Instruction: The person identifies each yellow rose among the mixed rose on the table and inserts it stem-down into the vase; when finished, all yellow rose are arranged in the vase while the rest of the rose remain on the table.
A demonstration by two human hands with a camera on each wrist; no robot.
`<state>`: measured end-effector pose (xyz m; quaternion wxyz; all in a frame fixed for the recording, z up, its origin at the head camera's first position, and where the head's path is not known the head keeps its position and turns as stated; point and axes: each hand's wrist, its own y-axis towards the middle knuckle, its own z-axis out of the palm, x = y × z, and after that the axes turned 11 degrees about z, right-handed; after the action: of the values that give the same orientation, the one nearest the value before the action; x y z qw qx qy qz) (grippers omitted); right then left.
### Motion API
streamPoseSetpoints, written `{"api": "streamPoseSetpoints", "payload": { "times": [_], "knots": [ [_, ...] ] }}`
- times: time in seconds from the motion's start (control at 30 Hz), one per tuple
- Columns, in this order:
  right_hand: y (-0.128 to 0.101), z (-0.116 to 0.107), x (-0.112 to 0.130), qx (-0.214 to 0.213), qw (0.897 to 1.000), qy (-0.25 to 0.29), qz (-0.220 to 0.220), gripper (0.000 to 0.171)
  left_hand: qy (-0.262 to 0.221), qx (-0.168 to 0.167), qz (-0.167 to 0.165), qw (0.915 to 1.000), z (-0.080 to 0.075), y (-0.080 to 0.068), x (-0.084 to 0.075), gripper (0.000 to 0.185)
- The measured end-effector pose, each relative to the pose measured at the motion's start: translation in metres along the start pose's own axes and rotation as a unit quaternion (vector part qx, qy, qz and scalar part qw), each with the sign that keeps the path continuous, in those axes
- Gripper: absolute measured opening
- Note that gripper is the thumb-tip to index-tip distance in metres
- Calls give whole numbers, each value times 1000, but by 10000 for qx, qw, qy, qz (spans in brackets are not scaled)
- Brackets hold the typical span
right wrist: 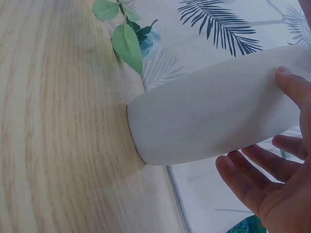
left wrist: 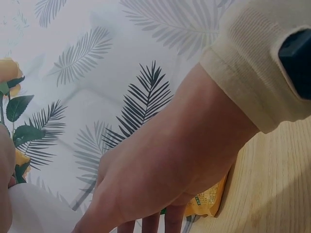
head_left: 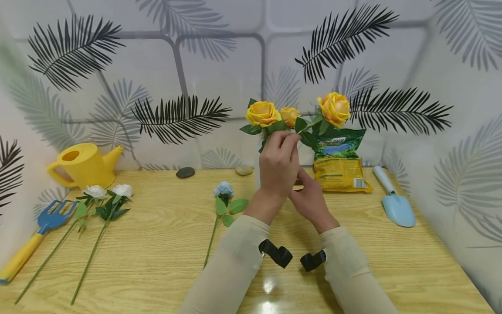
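Currently your left hand (head_left: 279,168) is up at the yellow roses (head_left: 292,114), fingers curled round the stems just under the blooms, at the mouth of the white vase (right wrist: 209,114). Vase stands on the table (head_left: 157,261) near the back wall, mostly hidden behind your hands in the head view. Your right hand (head_left: 310,199) sits low beside the vase: thumb tip on its side, the other fingers spread and relaxed, just off the surface. Blue rose (head_left: 224,189) lies just left of the vase. Fertilizer bag (head_left: 340,163) leans right behind, trowel (head_left: 395,204) further right. White roses (head_left: 110,192), fork (head_left: 37,231) and watering can (head_left: 84,165) at far left.
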<state>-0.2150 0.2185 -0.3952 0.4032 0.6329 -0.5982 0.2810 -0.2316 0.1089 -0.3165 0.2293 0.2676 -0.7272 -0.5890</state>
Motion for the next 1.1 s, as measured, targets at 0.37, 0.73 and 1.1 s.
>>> {"api": "streamPoseSetpoints", "payload": {
  "times": [0.37,0.73,1.1],
  "knots": [
    [0,1,2,37,10000,62,62,42,90,7,49,9999,-1,-1,1,15],
    [0,0,3,69,9999,1,124,47,91,91,-33,9999,0,-1,1,15],
    [-1,-2,5,107,9995,-118,290,48,33,100,-111,9999,2,-2,1,14]
  ]
}}
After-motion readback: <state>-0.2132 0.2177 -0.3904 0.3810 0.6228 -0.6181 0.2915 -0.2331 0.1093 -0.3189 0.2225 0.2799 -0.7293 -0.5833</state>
